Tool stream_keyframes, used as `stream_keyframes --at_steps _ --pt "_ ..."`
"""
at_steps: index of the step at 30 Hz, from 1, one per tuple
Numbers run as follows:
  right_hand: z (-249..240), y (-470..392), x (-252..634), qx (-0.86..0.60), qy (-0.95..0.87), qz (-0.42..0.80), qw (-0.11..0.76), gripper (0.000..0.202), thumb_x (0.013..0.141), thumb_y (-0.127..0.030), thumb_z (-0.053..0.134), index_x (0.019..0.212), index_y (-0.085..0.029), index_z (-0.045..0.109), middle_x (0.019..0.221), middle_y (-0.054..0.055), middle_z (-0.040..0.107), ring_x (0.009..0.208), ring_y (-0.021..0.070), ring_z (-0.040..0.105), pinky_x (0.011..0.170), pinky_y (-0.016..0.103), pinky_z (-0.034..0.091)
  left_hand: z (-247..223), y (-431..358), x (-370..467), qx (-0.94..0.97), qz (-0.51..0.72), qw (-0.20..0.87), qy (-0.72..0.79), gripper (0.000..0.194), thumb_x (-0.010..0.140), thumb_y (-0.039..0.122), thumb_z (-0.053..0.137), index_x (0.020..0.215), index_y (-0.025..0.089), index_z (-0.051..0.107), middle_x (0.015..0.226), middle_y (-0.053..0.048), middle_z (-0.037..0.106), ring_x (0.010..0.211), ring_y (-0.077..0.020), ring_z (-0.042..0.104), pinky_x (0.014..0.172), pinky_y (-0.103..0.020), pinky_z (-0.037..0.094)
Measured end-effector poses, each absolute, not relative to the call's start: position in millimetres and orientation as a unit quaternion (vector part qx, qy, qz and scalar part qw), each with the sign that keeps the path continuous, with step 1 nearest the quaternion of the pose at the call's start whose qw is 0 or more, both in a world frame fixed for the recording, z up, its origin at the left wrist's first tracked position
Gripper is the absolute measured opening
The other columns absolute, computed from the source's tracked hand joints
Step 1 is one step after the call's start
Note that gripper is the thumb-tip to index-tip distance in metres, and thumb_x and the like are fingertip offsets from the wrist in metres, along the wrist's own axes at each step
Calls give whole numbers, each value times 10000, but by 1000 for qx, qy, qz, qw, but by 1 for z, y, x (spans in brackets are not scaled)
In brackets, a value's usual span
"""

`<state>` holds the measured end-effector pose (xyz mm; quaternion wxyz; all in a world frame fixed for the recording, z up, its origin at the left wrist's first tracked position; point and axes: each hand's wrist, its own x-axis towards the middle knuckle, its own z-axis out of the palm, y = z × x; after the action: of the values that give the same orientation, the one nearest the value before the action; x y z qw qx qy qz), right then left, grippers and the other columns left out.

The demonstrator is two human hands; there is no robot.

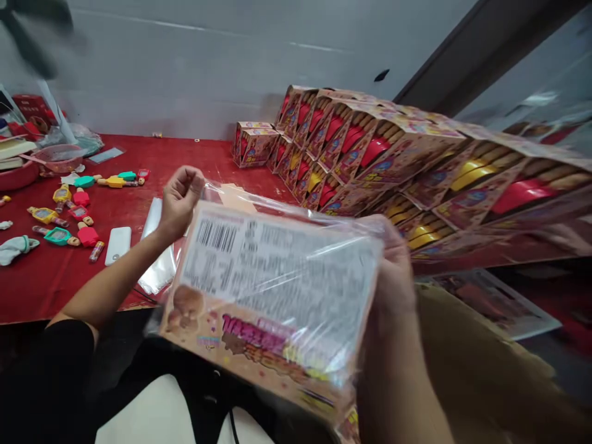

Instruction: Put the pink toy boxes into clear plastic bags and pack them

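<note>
A printed cardboard box [277,296] inside a clear plastic bag [296,213] is held up in front of me, its barcode side turned toward my face. My left hand [181,200] pinches the bag's upper left corner. Around the right edge of the wrapped box wraps my right hand [393,271], slightly blurred, with its fingertips partly hidden behind the box. A stack of clear plastic sheets or bags [160,265] lies on the table near my left forearm.
Rows of display boxes [351,142] with red and yellow contents are stacked at right. Small colourful toys [60,234], a white phone-like object [118,245] and a pink basket [60,157] lie on the red table [194,151]. A fan [32,37] stands at upper left.
</note>
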<state>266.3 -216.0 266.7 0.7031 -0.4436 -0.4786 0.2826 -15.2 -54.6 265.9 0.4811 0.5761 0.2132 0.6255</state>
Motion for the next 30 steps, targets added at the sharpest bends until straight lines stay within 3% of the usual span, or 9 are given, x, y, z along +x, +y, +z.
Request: stream_keyframes --at_steps 5,12,14,16,19,21,25,28,30 --pt "276 -231 269 -454 -677 168 554 136 920 -348 667 833 -246 643 851 25 688 855 189 653 825 348 549 290 -83 -55 745 535 367 154 358 856 521 755 791 191 634 661 16 577 534 -84 545 545 -232 466" --pt "200 -194 295 -534 -693 184 448 257 904 -467 662 835 -223 704 994 80 723 977 201 680 901 337 552 223 -61 -66 826 404 326 217 273 907 432 640 773 194 646 747 -37 670 738 -147 633 787 -289 538" --pt "190 -174 300 -564 -631 223 484 340 867 -558 691 955 -231 726 1091 84 720 1025 201 681 888 319 569 209 -52 -66 777 456 332 280 275 898 460 646 870 187 666 972 -88 705 963 -190 659 910 -324 537" --pt "188 -148 299 -602 -547 289 505 498 780 -669 730 1023 -234 727 1074 82 731 922 194 695 754 294 587 201 -42 -63 684 493 371 388 365 877 491 664 1073 183 645 1180 -131 667 1103 -230 638 925 -366 549" --pt "200 -109 289 -615 -503 404 454 591 581 -649 874 929 -188 750 894 83 751 707 166 661 590 266 544 200 -27 -53 576 439 491 485 528 811 364 740 1248 144 541 1046 -124 695 890 -208 679 731 -328 569" --pt "220 -98 281 -596 -529 361 484 536 513 -533 943 853 -164 753 786 70 731 644 149 627 577 272 528 206 -21 -47 575 468 494 453 484 763 195 742 1205 128 556 888 -63 702 783 -157 669 695 -264 545" --pt "278 -116 268 -516 -579 121 620 271 725 -417 874 918 -249 786 829 58 717 680 159 619 660 341 535 221 -25 -49 595 631 375 328 412 767 117 708 1160 170 596 928 -22 709 867 -111 678 793 -214 541" --pt "308 -131 243 -502 -669 0 548 213 875 -395 757 1084 -354 758 1097 72 701 999 238 653 897 438 532 226 -34 -55 594 642 384 296 423 792 192 758 1180 185 591 969 -26 720 912 -119 698 859 -239 561" --pt "311 -128 216 -461 -744 -63 480 256 908 -371 720 1163 -347 718 1174 87 677 1138 282 619 1000 489 498 225 -38 -56 592 636 403 288 507 793 234 791 1248 196 569 988 -34 729 925 -130 709 883 -260 570"
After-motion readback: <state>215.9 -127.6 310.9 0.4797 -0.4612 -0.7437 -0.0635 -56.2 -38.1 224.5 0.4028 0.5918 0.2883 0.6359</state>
